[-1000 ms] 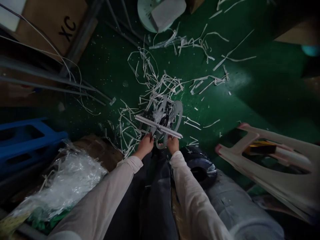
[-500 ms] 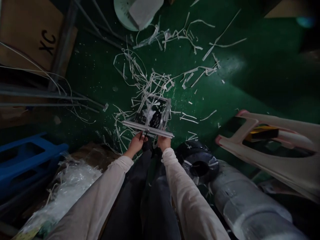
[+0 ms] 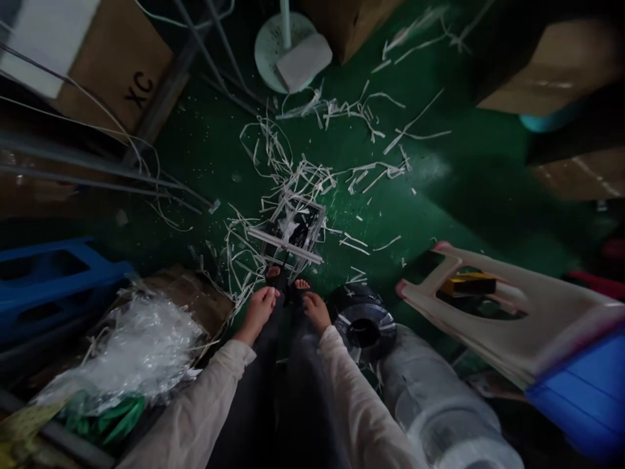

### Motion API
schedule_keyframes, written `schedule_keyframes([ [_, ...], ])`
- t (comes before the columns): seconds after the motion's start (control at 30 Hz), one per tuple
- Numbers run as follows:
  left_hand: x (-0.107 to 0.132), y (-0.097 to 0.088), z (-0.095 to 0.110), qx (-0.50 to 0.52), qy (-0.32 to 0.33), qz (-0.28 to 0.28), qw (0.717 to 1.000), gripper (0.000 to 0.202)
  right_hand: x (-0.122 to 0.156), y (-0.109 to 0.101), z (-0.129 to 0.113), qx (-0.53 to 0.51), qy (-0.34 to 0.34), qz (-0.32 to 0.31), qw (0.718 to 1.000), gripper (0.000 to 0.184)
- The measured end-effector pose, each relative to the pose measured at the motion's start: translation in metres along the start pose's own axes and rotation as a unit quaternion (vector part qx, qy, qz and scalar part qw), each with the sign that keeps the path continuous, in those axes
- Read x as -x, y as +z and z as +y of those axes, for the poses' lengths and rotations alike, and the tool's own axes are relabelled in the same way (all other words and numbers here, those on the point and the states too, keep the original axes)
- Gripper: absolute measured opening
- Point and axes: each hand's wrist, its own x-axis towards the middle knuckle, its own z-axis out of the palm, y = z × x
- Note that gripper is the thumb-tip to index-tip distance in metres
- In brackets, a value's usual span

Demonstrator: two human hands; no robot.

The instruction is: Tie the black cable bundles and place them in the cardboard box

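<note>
Both hands are above my legs, close to my body and apart from the wire-like frame. My left hand is closed, thumb against curled fingers; whatever it may hold is too small to make out. My right hand is also closed in a pinch, its contents hidden. Beyond them, on the floor just past my feet, stands a boxy open frame with a pale bar lying slanted across its near side. Dark and whitish pieces show inside the frame. Cut white strips are heaped behind and around it.
Black coil rolls and a grey wrapped cylinder stand at the right, before a pale plastic stool. Clear plastic wrap and a blue stool lie left. A round fan base and cartons stand farther back.
Both hands have let go of the frame's bar and drawn back toward my body. The bar now slants down to the right. The view has tilted up, showing more of the far floor.
</note>
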Motion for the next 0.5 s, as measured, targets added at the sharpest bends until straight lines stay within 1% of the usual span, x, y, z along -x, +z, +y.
schedule_keyframes([
  [0.1, 0.028, -0.012, 0.023, -0.015, 0.040, 0.006, 0.999, 0.033, 0.036, 0.006, -0.011, 0.000, 0.049, -0.033, 0.998, 0.025],
  [0.2, 0.059, -0.018, 0.042, -0.031, 0.067, 0.009, 0.997, 0.027, 0.065, 0.018, -0.033, -0.020, 0.063, -0.080, 0.995, 0.026],
  [0.27, 0.085, -0.021, 0.050, -0.033, 0.075, 0.011, 0.997, 0.027, 0.079, 0.027, -0.050, -0.040, 0.068, -0.106, 0.991, 0.027],
  [0.33, 0.118, -0.025, 0.055, -0.031, 0.076, 0.019, 0.996, 0.028, 0.091, 0.037, -0.066, -0.063, 0.074, -0.126, 0.987, 0.028],
  [0.4, 0.156, -0.032, 0.058, -0.042, 0.075, 0.020, 0.996, 0.029, 0.098, 0.048, -0.082, -0.086, 0.076, -0.136, 0.984, 0.027],
  [0.5, 0.225, -0.049, 0.055, -0.078, 0.084, 0.003, 0.993, 0.033, 0.101, 0.064, -0.103, -0.109, 0.071, -0.115, 0.985, 0.021],
])
